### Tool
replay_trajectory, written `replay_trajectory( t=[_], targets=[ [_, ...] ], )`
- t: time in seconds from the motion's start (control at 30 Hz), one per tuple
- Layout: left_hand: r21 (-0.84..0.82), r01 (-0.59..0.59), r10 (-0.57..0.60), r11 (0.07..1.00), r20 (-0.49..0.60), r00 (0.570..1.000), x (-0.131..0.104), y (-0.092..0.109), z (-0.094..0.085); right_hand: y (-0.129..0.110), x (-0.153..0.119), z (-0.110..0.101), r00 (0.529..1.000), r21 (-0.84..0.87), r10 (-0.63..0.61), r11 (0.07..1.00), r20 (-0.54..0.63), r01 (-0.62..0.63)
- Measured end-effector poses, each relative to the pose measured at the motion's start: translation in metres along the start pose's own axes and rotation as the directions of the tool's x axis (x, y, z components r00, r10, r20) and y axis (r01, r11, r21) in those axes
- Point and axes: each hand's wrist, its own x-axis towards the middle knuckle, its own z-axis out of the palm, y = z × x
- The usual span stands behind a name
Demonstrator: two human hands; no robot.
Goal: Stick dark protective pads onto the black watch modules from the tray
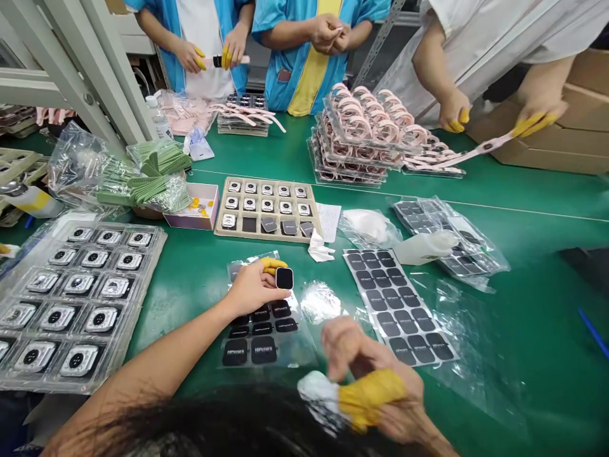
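**Watch body held over the sticker sheet**

We see a small square watch body (284, 278) pinched in the grip of the left hand (252, 289), whose yellow-capped fingertip (273, 264) lies along its top edge. The piece hangs just above a sheet of dark stickers (261, 336) lying on the green bench (523, 209).

Our right hand (371, 381) sits lower and nearer the camera, blurred; its grip is closed around a white cloth (318, 392), with a yellow cot on one finger.

To the right lies a second sticker sheet (397, 304) and crumpled clear film (320, 301) between the two. To the left rests a clear tray of watch bodies (71, 298); ahead, a beige tray (266, 206) with more. Beyond, stacked trays of pink straps (361, 136) stand near co-workers' hands at the far edge.
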Motion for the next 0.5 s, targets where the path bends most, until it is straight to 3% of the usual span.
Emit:
replay_trajectory(
  t=[0.07, 0.17, 0.27, 0.33, 0.5],
  targets=[
    [0.049, -0.024, 0.025, 0.998, -0.006, 1.0, -0.001, -0.001, 0.0, 0.002, 0.015, -0.008, 0.965, 0.198, 0.264, 0.946, -0.003, -0.258],
    [0.131, -0.042, 0.043, 0.99, -0.009, 0.999, -0.002, -0.002, 0.0, 0.034, 0.048, -0.01, 0.798, 0.244, 0.588, 0.799, -0.128, -0.549],
    [0.128, -0.039, 0.04, 0.991, -0.005, 0.999, -0.003, -0.003, 0.001, 0.071, 0.066, 0.001, 0.653, 0.348, 0.724, 0.685, -0.223, -0.64],
    [0.134, -0.036, 0.037, 0.99, -0.004, 0.999, -0.003, -0.004, 0.002, 0.083, 0.067, 0.01, 0.618, 0.385, 0.76, 0.641, -0.199, -0.664],
    [0.222, -0.026, 0.033, 0.975, -0.029, 0.999, -0.004, -0.004, 0.003, 0.087, 0.058, 0.022, 0.607, 0.396, 0.768, 0.632, -0.205, -0.666]
  ],
)
